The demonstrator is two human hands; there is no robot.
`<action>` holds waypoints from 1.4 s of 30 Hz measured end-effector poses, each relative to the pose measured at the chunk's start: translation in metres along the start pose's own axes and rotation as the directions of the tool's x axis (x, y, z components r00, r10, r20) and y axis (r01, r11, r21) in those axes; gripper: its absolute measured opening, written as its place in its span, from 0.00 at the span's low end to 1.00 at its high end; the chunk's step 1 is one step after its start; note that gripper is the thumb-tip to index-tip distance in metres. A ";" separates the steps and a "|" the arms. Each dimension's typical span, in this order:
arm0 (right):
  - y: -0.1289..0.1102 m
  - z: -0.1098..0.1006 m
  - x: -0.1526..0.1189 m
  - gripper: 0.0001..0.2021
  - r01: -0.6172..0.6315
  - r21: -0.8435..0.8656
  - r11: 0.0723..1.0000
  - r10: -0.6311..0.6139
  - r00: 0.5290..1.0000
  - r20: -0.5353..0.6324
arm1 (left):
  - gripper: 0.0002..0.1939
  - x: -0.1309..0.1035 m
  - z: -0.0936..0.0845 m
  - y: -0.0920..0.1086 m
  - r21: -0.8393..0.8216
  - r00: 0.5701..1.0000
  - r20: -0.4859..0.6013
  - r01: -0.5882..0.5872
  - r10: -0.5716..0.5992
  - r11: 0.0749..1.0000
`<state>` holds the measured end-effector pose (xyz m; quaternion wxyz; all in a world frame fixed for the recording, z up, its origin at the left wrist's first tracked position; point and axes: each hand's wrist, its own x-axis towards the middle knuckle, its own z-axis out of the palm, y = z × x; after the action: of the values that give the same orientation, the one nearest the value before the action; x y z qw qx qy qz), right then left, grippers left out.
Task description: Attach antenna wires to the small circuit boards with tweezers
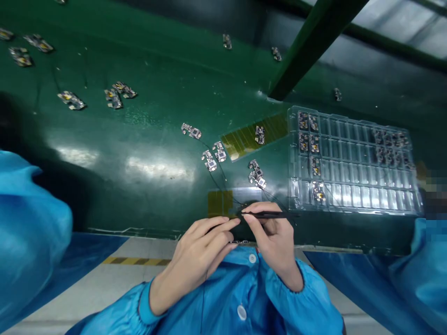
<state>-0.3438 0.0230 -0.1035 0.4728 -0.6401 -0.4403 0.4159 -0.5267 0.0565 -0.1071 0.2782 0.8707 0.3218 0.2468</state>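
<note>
My left hand (206, 246) is closed at the table's front edge, with a small circuit board (240, 242) seen edge-on between its thumb and fingers. Black tweezers (268, 215) lie in the pinch of my right hand (274, 235), their tip pointing left toward my left fingertips. Just beyond my hands is a small piece of amber film (220, 203). Two overlapping circuit boards (257, 174) with thin black wires rest past my right hand. More boards, including one circuit board (210, 160), lie farther out to the left. What the tweezer tip touches is too small to make out.
A clear compartment tray (352, 184) at the right holds several boards. A long amber film strip (240, 142) carries one board. Several boards (71, 100) are scattered on the green table (157, 139). A green post (307, 51) rises behind. Blue-sleeved people (28, 242) flank me.
</note>
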 end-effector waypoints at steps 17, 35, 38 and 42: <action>-0.003 0.002 0.003 0.02 -0.043 0.011 0.999 0.044 0.999 -0.027 | 0.03 -0.004 0.000 -0.001 -0.040 0.999 0.035 0.040 -0.039 0.998; -0.009 0.001 0.014 0.08 -0.137 0.148 0.979 0.154 0.982 -0.106 | 0.02 -0.005 0.001 0.006 -0.070 0.992 0.061 0.118 -0.113 0.991; -0.005 -0.001 0.012 0.10 -0.161 0.172 0.972 0.182 0.977 -0.112 | 0.03 -0.005 0.001 0.007 -0.084 0.987 0.069 0.150 -0.144 0.985; 0.004 -0.011 0.008 0.13 -0.155 0.208 0.966 0.198 0.958 -0.209 | 0.02 -0.003 0.000 0.008 -0.191 0.987 0.022 0.158 -0.157 0.969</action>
<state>-0.3305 0.0274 -0.1065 0.5397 -0.6726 -0.2824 0.4202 -0.5255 0.0491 -0.1027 0.3806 0.8123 0.3638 0.2511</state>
